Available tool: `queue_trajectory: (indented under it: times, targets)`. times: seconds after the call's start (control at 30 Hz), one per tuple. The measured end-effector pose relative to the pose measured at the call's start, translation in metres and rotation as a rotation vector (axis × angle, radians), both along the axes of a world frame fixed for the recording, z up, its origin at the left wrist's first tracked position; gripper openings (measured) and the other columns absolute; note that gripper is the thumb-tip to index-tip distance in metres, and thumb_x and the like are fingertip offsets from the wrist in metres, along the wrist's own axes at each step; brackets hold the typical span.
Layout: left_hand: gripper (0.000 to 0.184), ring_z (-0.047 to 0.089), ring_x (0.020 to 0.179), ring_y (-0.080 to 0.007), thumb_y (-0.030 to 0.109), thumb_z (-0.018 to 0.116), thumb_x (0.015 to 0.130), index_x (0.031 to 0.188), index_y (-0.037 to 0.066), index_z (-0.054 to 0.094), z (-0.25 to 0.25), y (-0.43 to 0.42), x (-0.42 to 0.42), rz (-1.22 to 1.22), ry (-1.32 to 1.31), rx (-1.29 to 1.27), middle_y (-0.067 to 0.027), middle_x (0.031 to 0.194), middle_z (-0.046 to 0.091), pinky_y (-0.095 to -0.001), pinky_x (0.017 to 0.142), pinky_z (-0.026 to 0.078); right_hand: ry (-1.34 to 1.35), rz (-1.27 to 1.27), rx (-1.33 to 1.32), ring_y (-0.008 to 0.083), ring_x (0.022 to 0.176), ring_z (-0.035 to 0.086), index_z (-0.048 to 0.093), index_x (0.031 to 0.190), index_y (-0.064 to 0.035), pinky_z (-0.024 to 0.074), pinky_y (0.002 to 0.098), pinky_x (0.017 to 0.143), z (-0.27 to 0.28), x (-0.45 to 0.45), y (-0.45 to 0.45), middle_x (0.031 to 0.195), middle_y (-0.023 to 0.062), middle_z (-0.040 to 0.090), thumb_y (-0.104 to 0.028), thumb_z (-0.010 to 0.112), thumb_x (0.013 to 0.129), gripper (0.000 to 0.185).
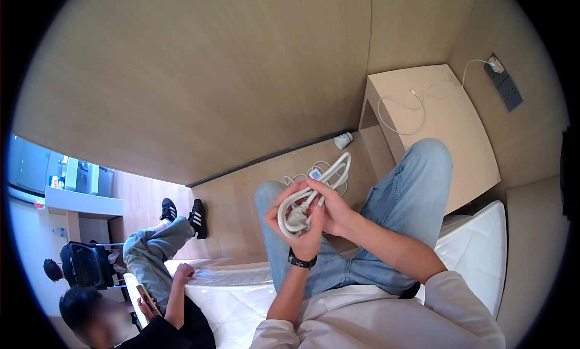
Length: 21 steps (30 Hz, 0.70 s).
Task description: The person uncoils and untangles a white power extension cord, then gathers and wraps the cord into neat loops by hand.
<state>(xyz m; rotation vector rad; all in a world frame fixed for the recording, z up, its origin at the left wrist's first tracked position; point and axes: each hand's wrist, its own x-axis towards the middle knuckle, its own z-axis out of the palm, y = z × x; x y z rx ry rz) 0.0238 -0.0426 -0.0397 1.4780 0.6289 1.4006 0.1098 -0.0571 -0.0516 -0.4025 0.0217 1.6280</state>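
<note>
A coiled white power cord (pixel 287 211) with a plug (pixel 298 218) is held in front of my lap, above my knees. My left hand (pixel 309 240), with a dark band on its wrist, is closed around the near side of the coil and the plug. On the far right side of the bundle, my right hand (pixel 334 213) has its fingers wrapped on the cord. A long loop of the cord sticks out past the fingers, away from me. Parts of both hands' fingers are hidden by the loops.
Thin cable loops (pixel 342 179) and a white cylindrical container (pixel 343 140) lie on the wooden floor. A low bedside table (pixel 450 128) with a charging cable (pixel 421 121) stands at right, below a wall socket (pixel 504 86). Another person (pixel 181 316) sits on the mattress (pixel 241 307) at left, holding a phone (pixel 147 299).
</note>
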Motion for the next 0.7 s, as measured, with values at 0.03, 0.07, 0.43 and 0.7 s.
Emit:
queue_trajectory:
  times: [0.03,0.07,0.43,0.7]
  targets:
    - [0.047,0.053,0.113,-0.0296,0.003,0.067,0.079,0.111,0.003,0.033,-0.001,0.001,0.0,-0.002,0.002,-0.002,-0.0196,0.118,0.052,-0.0431,0.102,0.039,0.002,-0.002,-0.002,0.0171,0.092,0.062,0.058,0.102,-0.011,0.0505,0.0327,0.08,0.002,0.0,0.0,0.099,0.0062,0.063,-0.035,0.05,0.094,0.026]
    - [0.043,0.054,0.111,-0.0312,0.0,0.064,0.081,0.111,0.003,0.032,-0.003,0.005,0.0,0.01,-0.017,-0.043,-0.0198,0.115,0.053,-0.0433,0.101,0.04,-0.008,0.009,-0.01,0.0171,0.097,0.06,0.058,0.104,-0.0112,0.0485,0.0332,0.084,0.007,0.0,-0.001,0.103,0.0054,0.062,-0.035,0.05,0.095,0.027]
    - [0.028,0.062,0.087,-0.0284,-0.005,0.053,0.083,0.101,0.006,0.035,0.026,0.056,-0.024,0.172,-0.394,-0.311,-0.015,0.095,0.056,-0.043,0.083,0.051,-0.199,-0.434,-0.204,0.0142,0.098,0.052,0.056,0.11,-0.0126,0.0412,0.0284,0.084,-0.038,0.033,0.015,0.104,0.0034,0.057,-0.027,0.056,0.09,0.025]
    - [0.036,0.056,0.081,-0.0253,-0.01,0.052,0.076,0.102,0.008,0.034,0.034,0.052,-0.025,0.022,-0.202,-0.05,-0.0152,0.089,0.055,-0.0382,0.08,0.047,-1.734,-0.297,0.484,0.0276,0.102,0.057,0.058,0.109,-0.005,0.0452,0.0379,0.087,-0.001,0.037,0.015,0.104,0.0107,0.059,-0.024,0.078,0.069,0.048]
